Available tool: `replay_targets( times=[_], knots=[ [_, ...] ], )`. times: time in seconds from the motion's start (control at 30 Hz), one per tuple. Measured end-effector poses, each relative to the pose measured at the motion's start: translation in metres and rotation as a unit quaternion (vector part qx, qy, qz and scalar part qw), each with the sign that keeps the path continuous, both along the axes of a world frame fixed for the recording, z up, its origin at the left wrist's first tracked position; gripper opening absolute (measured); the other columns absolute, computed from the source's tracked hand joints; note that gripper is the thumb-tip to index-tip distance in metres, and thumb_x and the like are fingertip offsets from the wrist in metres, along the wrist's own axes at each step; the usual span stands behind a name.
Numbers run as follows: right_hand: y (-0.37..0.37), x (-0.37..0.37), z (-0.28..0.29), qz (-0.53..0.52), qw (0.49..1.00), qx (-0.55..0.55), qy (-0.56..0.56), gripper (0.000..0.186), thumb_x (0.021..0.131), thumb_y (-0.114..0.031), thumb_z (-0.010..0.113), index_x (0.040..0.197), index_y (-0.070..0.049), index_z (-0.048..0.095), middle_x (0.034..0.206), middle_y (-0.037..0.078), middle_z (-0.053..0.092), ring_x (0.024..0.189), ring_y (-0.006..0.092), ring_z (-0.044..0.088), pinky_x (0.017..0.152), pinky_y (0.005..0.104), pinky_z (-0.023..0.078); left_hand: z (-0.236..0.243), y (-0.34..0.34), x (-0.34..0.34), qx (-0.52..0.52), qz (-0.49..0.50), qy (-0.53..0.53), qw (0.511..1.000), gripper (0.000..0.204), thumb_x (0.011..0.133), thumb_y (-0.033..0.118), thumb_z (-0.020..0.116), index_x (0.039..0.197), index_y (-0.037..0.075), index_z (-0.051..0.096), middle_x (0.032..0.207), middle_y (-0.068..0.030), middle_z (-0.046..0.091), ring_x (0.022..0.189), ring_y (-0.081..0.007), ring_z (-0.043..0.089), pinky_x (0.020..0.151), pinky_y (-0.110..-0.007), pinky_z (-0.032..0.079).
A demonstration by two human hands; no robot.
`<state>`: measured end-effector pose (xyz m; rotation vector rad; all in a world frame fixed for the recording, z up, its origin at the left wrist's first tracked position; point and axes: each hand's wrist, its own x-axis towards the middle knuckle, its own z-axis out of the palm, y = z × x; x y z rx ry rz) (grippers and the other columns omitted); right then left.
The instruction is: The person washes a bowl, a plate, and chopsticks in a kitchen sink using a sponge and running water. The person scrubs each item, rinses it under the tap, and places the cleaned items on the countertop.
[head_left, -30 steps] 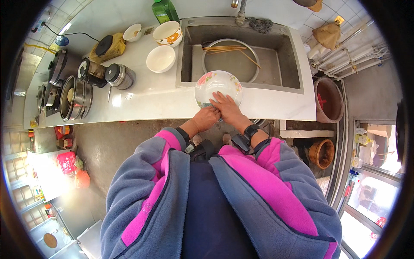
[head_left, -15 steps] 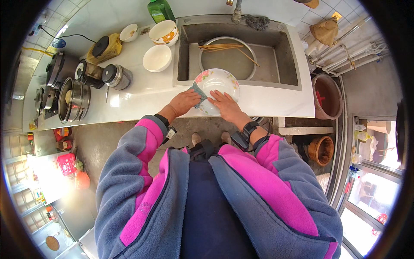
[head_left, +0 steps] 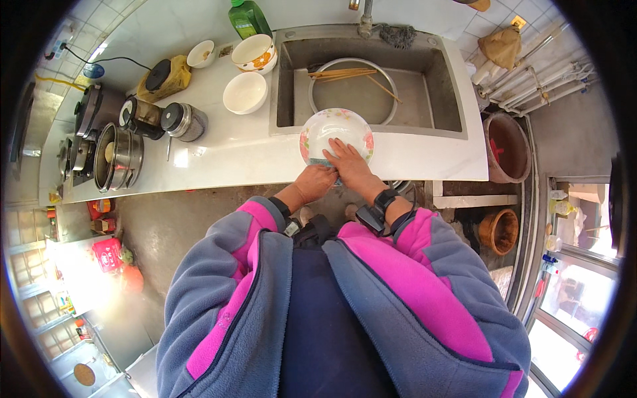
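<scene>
A white plate point(head_left: 336, 121) with a pink floral rim rests on the counter's front strip, against the near edge of the sink. My left hand point(head_left: 314, 182) is closed on a grey-green cloth point(head_left: 321, 162) at the plate's near rim. Part of the cloth is hidden under my hands. My right hand point(head_left: 352, 162) lies on the plate with its fingers stretched out flat over the inner surface, touching the cloth's right end.
Behind the plate, the steel sink point(head_left: 434, 99) holds a round metal basin point(head_left: 318, 99) with several chopsticks point(head_left: 345, 73). Left of it are a white bowl point(head_left: 245, 93), a patterned bowl point(head_left: 255, 54), a small bowl point(head_left: 200, 54), a green bottle point(head_left: 249, 20), a lidded jar point(head_left: 184, 122) and steel pots point(head_left: 118, 156).
My left hand has moved with the cloth from the plate's left rim round to its near rim, close to my right hand. My right hand stays on the plate.
</scene>
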<state>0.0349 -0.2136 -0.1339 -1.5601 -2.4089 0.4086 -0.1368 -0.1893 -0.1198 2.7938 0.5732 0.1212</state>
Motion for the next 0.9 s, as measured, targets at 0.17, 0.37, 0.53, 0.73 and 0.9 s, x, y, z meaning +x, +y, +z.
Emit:
replay_targets(
  times=[0.17,0.37,0.53,0.73,0.9],
  knots=[
    [0.0,0.008,0.006,0.013,0.999,-0.029,-0.007,0.061,0.076,-0.004,0.056,0.135,-0.013,0.042,0.147,0.013,0.028,0.137,0.0268,0.024,0.109,0.042,0.024,-0.007,0.004,-0.01,0.015,0.002,-0.061,0.998,0.034,0.074,0.015,0.06,0.106,0.005,0.059,0.107,-0.0103,0.062,0.096,-0.0263,0.06,0.081,-0.036,0.05],
    [0.0,0.009,0.009,0.015,1.0,-0.024,-0.003,0.067,0.073,0.001,0.057,0.136,-0.014,0.041,0.148,0.01,0.027,0.137,0.0245,0.024,0.11,0.0395,0.023,0.002,0.057,-0.05,0.072,-0.048,-0.02,0.996,0.032,0.075,0.009,0.057,0.106,0.007,0.061,0.114,-0.0089,0.061,0.107,-0.0225,0.057,0.099,-0.034,0.041],
    [0.0,0.008,0.009,0.013,0.999,-0.053,-0.002,0.066,0.073,0.002,0.054,0.137,-0.014,0.04,0.148,0.008,0.026,0.137,0.0236,0.023,0.111,0.0384,0.022,0.008,0.076,-0.054,0.094,-0.08,0.004,0.992,0.032,0.075,0.005,0.055,0.106,0.007,0.06,0.115,-0.0084,0.06,0.111,-0.0206,0.055,0.102,-0.034,0.038],
    [0.002,0.006,0.002,0.0,0.999,-0.032,0.01,0.07,0.07,0.005,0.054,0.137,-0.008,0.038,0.148,0.007,0.027,0.138,0.023,0.023,0.11,0.0401,0.023,0.011,0.046,-0.042,0.044,-0.026,0.068,0.996,0.023,0.074,0.007,0.055,0.096,0.005,0.06,0.105,-0.01,0.062,0.098,-0.0235,0.06,0.086,-0.035,0.047],
    [0.0,0.0,-0.006,-0.012,0.999,-0.025,0.022,0.062,0.074,0.001,0.055,0.134,-0.005,0.041,0.147,0.009,0.029,0.137,0.0243,0.025,0.11,0.0403,0.024,-0.001,0.003,-0.01,0.054,0.028,0.026,0.998,0.023,0.073,0.012,0.059,0.095,0.003,0.058,0.098,-0.0115,0.063,0.09,-0.025,0.062,0.077,-0.036,0.049]
  ],
)
